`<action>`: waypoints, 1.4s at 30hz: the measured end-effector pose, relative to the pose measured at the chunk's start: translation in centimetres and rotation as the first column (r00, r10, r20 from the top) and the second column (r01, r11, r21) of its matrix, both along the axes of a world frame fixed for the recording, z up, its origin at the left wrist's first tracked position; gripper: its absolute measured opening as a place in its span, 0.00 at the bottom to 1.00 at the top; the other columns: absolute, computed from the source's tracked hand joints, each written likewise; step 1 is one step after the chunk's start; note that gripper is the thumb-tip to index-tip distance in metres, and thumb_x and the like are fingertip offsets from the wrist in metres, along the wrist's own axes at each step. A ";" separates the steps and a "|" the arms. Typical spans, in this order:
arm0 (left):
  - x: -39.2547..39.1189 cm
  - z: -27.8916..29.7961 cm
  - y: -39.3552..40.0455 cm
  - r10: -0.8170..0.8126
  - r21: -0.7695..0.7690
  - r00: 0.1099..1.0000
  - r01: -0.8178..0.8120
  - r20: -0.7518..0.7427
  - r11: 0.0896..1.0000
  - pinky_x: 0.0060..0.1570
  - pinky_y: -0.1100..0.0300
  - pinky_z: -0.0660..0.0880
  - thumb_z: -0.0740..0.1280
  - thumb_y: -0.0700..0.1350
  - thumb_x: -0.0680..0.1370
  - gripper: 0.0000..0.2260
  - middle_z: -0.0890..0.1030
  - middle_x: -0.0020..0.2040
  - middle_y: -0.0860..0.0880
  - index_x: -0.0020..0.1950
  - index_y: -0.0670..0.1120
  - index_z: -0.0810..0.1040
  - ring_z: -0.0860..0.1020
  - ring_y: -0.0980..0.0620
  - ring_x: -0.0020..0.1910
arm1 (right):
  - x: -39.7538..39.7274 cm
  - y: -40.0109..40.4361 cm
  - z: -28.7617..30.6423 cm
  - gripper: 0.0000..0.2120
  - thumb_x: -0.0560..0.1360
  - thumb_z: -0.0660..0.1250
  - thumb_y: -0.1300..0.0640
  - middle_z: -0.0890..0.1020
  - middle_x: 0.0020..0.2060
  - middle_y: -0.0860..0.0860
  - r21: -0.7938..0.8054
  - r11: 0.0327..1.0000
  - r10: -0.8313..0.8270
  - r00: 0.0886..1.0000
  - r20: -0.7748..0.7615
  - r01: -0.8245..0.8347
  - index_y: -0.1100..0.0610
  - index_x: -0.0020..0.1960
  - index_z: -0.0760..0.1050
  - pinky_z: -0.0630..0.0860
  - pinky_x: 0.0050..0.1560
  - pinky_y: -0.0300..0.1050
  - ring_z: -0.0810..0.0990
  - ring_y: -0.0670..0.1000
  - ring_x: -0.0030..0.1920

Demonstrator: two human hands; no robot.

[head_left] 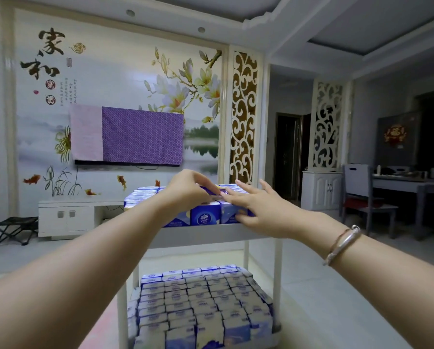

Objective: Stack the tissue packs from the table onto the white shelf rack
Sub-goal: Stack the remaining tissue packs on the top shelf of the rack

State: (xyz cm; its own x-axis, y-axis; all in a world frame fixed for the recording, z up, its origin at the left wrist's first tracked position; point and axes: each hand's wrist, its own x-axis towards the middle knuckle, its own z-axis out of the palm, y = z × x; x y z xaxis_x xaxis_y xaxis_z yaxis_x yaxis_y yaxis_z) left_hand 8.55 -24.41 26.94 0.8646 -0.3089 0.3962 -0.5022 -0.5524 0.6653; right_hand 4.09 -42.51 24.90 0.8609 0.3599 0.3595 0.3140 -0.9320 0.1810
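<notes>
While both arms reach over the rack (212,234), the left hand (185,188) curls its fingers (203,178) down around a pack (210,191) on the top tier, thumb below and fingertips over the far edge, so it pinches that pack at its short end. Just to its right, the right hand (257,209) lies with straight, spread fingers (229,196) flat against the neighbouring packs (232,210), holding nothing, the thumb tucked against their front face, and seems to steady the row.

The top tier carries packs standing on edge in tight rows; one facing front (203,216) shows its blue printed end. Below, the lower tier (203,306) is filled with more of the same, packed edge to edge. The surface they come from is out of view.

These look light and soft: film-wrapped tissue that gives under a squeeze and has a slick skin. A hard pinch would likely dent one, and a loose grip could let it slide. Taking hold across the narrow sides, thumb against fingers, seems the safest way, with the other hand bracing the row so that wedging one in does not topple its neighbours off the open front.
</notes>
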 end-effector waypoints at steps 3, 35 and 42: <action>-0.4 0.1 -0.1 -0.005 -0.128 1.000 0.004 -0.005 0.992 0.39 0.55 0.80 0.68 0.41 0.77 0.06 0.81 0.48 0.46 0.48 0.49 0.84 0.78 0.49 0.48 | -0.3 0.2 0.5 0.24 0.80 0.56 0.55 0.61 0.75 0.47 0.178 0.984 0.027 0.999 -0.025 -0.022 0.46 0.75 0.60 0.41 0.76 0.55 0.48 0.48 0.77; -1.1 -1.1 -3.8 -0.139 0.672 0.948 -0.096 0.286 0.734 0.46 0.57 0.68 0.60 0.51 0.80 0.06 0.78 0.57 0.47 0.53 0.50 0.68 0.71 0.50 0.47 | 0.4 -5.2 -0.8 0.14 0.78 0.62 0.54 0.74 0.64 0.46 0.287 0.955 0.009 0.974 0.226 -0.075 0.46 0.63 0.70 0.63 0.70 0.58 0.68 0.51 0.68; -2.0 -1.0 -3.8 -0.115 0.700 0.949 -0.132 0.295 0.702 0.52 0.56 0.72 0.59 0.52 0.81 0.15 0.76 0.61 0.46 0.63 0.46 0.69 0.75 0.47 0.54 | -1.2 -3.9 -0.2 0.27 0.79 0.52 0.57 0.52 0.78 0.46 0.137 0.983 -0.114 0.992 -0.052 0.120 0.44 0.77 0.54 0.34 0.75 0.54 0.42 0.46 0.77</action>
State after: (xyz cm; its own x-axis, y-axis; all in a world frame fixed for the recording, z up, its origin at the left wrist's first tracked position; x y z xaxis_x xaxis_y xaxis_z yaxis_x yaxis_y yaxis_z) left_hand 6.54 -28.24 25.94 0.7471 -0.5948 0.2966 -0.5947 -0.7975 -0.1014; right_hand 2.85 -46.43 24.73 0.9100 0.2051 0.3603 0.2064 -0.9778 0.0352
